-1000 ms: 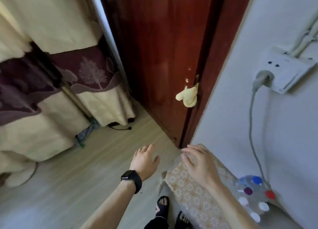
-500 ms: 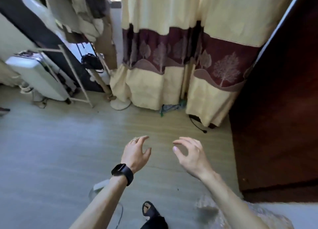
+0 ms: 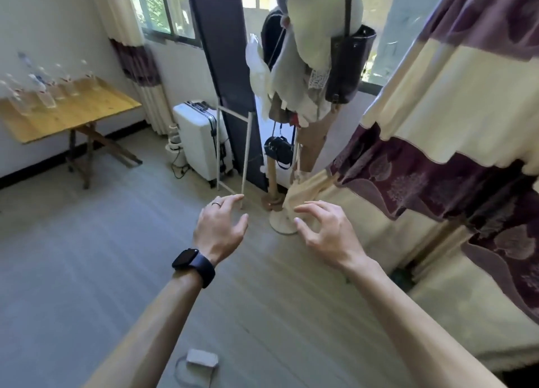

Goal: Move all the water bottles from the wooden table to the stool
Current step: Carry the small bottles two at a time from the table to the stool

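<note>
The water bottles [image 3: 45,96] are lined up on the wooden table [image 3: 87,110], way off up and to the left of both hands, kinda blurry. Left hand [image 3: 218,230] and right hand [image 3: 326,236] hang side by side over the floor, fingers loosely curled, holding nothing. White suitcase [image 3: 201,142] sits beyond the left hand, curtain [image 3: 437,160] just right of the right one.
</note>
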The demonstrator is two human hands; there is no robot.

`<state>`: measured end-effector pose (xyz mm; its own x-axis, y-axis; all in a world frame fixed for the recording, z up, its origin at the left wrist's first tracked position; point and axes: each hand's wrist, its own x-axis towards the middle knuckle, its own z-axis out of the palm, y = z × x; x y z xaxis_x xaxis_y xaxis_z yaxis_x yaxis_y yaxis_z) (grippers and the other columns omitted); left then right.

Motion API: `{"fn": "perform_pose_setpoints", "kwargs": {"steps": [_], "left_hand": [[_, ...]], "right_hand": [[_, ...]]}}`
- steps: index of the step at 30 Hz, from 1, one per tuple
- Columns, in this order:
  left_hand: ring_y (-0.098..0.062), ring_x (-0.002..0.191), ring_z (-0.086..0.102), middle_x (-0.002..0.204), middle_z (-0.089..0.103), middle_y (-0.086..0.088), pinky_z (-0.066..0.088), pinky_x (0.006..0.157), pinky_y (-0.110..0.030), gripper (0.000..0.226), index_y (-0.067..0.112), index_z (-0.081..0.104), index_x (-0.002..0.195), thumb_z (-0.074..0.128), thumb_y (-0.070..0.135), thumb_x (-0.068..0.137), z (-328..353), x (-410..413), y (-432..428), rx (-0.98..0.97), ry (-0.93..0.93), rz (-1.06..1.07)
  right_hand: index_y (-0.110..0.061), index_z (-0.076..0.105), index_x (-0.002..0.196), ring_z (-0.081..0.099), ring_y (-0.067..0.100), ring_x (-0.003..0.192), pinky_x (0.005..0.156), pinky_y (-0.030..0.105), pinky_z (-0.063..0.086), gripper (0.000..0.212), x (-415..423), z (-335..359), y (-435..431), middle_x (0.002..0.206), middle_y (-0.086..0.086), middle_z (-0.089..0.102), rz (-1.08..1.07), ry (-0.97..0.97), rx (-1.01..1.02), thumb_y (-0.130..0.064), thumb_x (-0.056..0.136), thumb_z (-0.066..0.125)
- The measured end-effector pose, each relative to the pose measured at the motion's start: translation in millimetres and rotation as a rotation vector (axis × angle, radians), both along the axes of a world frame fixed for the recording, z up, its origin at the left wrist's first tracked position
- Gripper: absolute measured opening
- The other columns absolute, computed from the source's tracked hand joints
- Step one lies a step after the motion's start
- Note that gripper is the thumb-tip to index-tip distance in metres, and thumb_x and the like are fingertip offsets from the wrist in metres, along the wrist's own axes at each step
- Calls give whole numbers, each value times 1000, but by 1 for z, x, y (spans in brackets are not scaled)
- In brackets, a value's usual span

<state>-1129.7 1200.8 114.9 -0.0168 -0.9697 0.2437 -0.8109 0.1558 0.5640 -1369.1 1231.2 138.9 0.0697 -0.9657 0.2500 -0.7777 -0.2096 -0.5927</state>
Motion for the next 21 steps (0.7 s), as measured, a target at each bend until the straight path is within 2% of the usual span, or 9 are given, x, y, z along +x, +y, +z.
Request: {"fn": "perform_pose_setpoints", "kwargs": {"steps": [7, 11, 14, 18, 21], "left_hand": [[-22, 128, 51, 133, 61, -1, 43, 106, -43, 46, 24, 56, 135, 59, 38, 91, 21, 76, -110, -56, -101, 178], [-24, 130, 49, 133, 61, -4, 40, 108, -42, 45, 23, 56, 134, 61, 35, 91, 38, 119, -167, -55, -142, 339], [-26, 131, 48, 133, 61, -4, 38, 108, -41, 44, 23, 57, 134, 61, 33, 91, 54, 153, -194, -56, -162, 476], [-28, 129, 49, 129, 62, -5, 39, 106, -42, 42, 24, 59, 131, 63, 32, 90, 70, 208, -214, -74, -183, 634], [-29, 127, 51, 127, 64, -5, 40, 105, -41, 42, 23, 60, 130, 64, 30, 89, 77, 256, -225, -96, -190, 745]], "right_hand": [[-32, 69, 116, 50, 14, 121, 107, 31, 39, 27, 66, 16, -151, 119, -14, 65, 199, -35, -73, -40, 91, 65], [-30, 69, 118, 50, 13, 122, 107, 26, 36, 29, 114, 25, -236, 121, -14, 65, 338, -74, -86, -38, 91, 66], [-32, 69, 118, 49, 16, 126, 110, 34, 39, 29, 158, 38, -296, 124, -13, 65, 463, -69, -130, -39, 90, 66], [-34, 67, 119, 48, 16, 126, 108, 30, 38, 29, 226, 50, -361, 125, -14, 64, 593, -92, -147, -42, 91, 64], [-36, 66, 120, 46, 17, 129, 109, 33, 38, 30, 284, 56, -402, 126, -14, 64, 692, -89, -166, -43, 91, 63]]}}
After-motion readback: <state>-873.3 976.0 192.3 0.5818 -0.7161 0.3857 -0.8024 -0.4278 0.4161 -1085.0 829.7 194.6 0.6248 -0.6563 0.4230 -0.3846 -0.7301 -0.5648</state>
